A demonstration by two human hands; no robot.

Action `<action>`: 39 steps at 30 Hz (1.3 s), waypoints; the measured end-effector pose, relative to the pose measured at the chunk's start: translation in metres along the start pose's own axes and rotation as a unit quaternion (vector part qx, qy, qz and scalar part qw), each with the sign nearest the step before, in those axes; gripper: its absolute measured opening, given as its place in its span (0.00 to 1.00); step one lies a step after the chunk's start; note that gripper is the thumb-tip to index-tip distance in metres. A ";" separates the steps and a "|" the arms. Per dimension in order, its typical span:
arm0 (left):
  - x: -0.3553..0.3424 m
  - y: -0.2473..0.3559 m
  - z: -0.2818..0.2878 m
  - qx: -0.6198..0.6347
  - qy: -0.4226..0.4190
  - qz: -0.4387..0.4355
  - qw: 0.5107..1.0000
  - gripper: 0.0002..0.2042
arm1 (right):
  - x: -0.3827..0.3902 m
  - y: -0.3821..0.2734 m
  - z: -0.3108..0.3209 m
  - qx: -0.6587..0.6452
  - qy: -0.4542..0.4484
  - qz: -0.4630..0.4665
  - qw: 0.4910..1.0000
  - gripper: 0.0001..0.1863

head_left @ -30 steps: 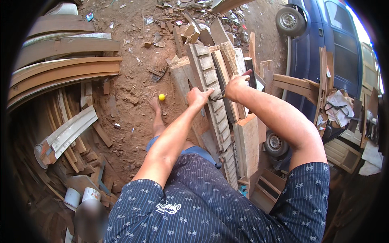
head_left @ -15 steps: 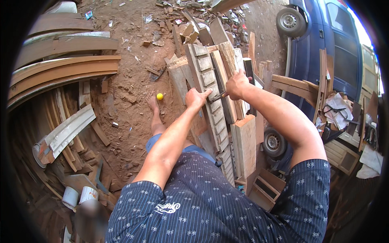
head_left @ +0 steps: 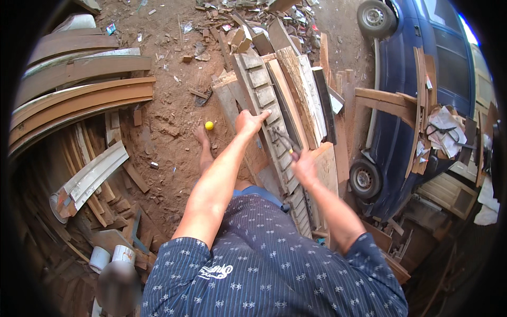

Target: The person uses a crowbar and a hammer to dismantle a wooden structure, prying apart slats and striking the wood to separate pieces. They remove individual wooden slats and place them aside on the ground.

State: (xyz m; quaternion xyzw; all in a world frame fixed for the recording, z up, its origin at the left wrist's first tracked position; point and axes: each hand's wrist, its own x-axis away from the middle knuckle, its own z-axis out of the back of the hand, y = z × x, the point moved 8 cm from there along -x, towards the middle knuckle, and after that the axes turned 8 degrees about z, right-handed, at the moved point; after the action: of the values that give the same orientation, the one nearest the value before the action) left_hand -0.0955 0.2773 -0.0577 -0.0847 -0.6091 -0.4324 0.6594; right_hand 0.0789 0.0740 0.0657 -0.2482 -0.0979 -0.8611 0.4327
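Note:
My left hand [head_left: 248, 123] grips the left edge of a grey wooden board with evenly spaced slats [head_left: 262, 95], its thumb stretched over the front. The board leans in a row of upright timber. My right hand [head_left: 303, 166] is closed round a slim metal hand tool [head_left: 284, 139] with a yellowish band by the fingers. The tool's grey end points up and left, over the slatted board below my left hand. Motion smears the tool and right hand, so its exact kind is unclear, as is whether its tip touches the board.
Planks [head_left: 293, 74] stand close beside the slatted board. A yellow ball [head_left: 209, 126] lies by my bare foot [head_left: 201, 134]. Long curved-looking boards [head_left: 84, 92] are stacked at left, above loose offcuts and white buckets [head_left: 123, 254]. A blue vehicle [head_left: 393, 121] stands at right.
My right hand has moved down and toward me with the tool, away from the upper planks. My left hand stays on the slatted board. The view has shifted slightly.

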 end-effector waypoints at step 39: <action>-0.020 0.006 0.034 0.054 0.101 -0.065 0.991 0.47 | -0.080 -0.125 0.129 0.360 -0.012 0.241 0.901 0.32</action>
State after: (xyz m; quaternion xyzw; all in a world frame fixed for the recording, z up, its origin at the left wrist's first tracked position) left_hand -0.1141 0.3115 -0.0645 0.0350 -0.5657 -0.4476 0.6917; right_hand 0.0646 0.2552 0.1414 -0.1019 -0.3437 -0.6335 0.6856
